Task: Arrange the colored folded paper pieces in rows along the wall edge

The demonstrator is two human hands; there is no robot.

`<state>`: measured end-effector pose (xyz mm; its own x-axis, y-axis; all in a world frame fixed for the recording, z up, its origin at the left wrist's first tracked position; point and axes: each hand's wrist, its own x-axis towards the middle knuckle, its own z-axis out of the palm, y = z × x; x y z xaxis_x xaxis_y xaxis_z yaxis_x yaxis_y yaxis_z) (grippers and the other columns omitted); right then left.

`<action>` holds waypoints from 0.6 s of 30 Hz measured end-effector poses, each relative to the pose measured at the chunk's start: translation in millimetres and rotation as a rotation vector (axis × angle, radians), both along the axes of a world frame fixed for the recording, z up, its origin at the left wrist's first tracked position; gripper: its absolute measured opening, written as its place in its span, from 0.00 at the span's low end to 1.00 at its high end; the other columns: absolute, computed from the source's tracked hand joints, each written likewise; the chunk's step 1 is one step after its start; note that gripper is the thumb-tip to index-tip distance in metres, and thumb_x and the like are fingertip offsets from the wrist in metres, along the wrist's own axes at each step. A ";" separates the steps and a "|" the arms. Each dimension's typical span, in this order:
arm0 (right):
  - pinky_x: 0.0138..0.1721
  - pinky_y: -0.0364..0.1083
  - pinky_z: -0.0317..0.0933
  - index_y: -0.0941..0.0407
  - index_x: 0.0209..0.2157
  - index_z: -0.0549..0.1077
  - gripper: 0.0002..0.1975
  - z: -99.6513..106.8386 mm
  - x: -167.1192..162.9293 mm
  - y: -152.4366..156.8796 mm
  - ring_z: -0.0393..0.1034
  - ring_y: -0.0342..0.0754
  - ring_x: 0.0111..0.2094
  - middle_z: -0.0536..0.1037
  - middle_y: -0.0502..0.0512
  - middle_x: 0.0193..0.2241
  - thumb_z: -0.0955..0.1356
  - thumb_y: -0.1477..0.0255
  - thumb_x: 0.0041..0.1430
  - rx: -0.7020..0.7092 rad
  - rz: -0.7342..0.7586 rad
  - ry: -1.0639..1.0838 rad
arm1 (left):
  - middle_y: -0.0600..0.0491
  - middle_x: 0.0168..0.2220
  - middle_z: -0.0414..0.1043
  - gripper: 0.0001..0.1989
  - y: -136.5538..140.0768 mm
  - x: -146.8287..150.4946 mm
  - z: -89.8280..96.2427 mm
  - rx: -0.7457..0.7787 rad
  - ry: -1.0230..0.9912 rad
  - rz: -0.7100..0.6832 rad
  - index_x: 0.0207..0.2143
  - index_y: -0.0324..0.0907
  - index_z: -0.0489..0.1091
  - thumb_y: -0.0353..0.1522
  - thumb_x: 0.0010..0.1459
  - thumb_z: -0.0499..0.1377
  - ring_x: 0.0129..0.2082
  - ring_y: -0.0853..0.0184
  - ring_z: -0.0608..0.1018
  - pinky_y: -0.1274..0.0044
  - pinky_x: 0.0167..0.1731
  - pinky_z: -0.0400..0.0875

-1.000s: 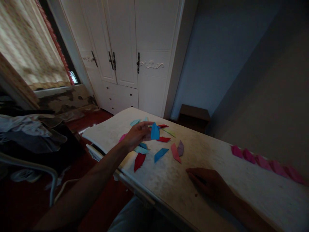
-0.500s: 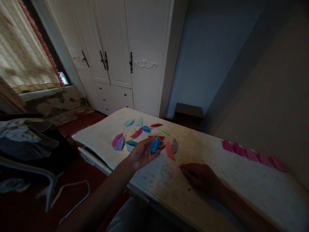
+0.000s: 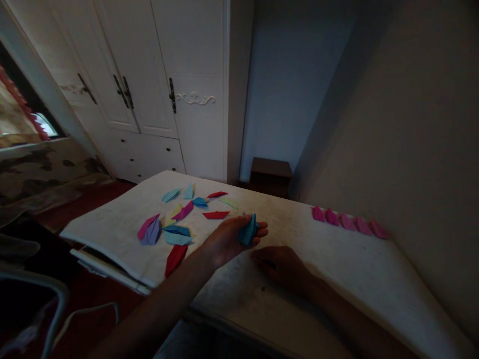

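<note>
Near the left edge of the worktop (image 3: 112, 224) lies a loose scatter of folded paper pieces. A magenta piece (image 3: 147, 226) and a purple piece (image 3: 153, 232) sit closest to that edge, touching each other. Just right of them are two light blue pieces (image 3: 176, 235), and a dark red piece (image 3: 175, 259) lies at the near edge, partly over it. Toward the far edge are pale teal pieces (image 3: 179, 193), a small blue piece (image 3: 199, 202) and two red pieces (image 3: 216, 215).

Right of this scatter, the left hand (image 3: 230, 238) is held palm up above the middle of the worktop. Its fingers (image 3: 260, 232) are loosely curled, not closed tight, and cradle a blue folded paper piece (image 3: 248, 231) that stands on edge against them.

Just right of it and nearer the front edge, the right hand (image 3: 280, 264) rests palm down on the worktop; it is in shadow and I cannot tell whether its fingers hold anything.

Along the right edge, by the wall, a row of pink folded pieces (image 3: 348, 222) lies in a line, well apart from both hands.
</note>
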<state>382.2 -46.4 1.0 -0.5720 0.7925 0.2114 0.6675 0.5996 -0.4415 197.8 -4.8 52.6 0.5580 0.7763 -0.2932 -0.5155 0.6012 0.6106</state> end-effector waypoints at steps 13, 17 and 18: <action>0.49 0.56 0.64 0.60 0.51 0.72 0.21 -20.3 1.6 7.0 0.69 0.62 0.51 0.76 0.65 0.51 0.65 0.72 0.56 0.102 -0.077 -0.001 | 0.43 0.35 0.75 0.07 6.9 98.3 19.1 -0.082 -0.104 -0.246 0.36 0.30 0.70 0.24 0.60 0.53 0.32 0.68 0.79 0.83 0.25 0.73; 0.55 0.58 0.60 0.59 0.57 0.67 0.24 -20.7 2.0 6.1 0.64 0.61 0.56 0.71 0.63 0.56 0.64 0.72 0.58 0.108 -0.027 0.063 | 0.41 0.37 0.76 0.15 12.1 123.2 16.2 -0.008 -0.151 -0.327 0.39 0.26 0.70 0.13 0.52 0.49 0.38 0.68 0.79 0.81 0.42 0.73; 0.56 0.58 0.58 0.59 0.58 0.66 0.25 -21.1 1.5 6.1 0.63 0.61 0.57 0.70 0.63 0.57 0.63 0.72 0.59 0.121 -0.024 0.054 | 0.41 0.38 0.76 0.17 13.8 129.8 14.7 -0.001 -0.154 -0.348 0.40 0.25 0.70 0.12 0.50 0.49 0.39 0.67 0.79 0.80 0.45 0.72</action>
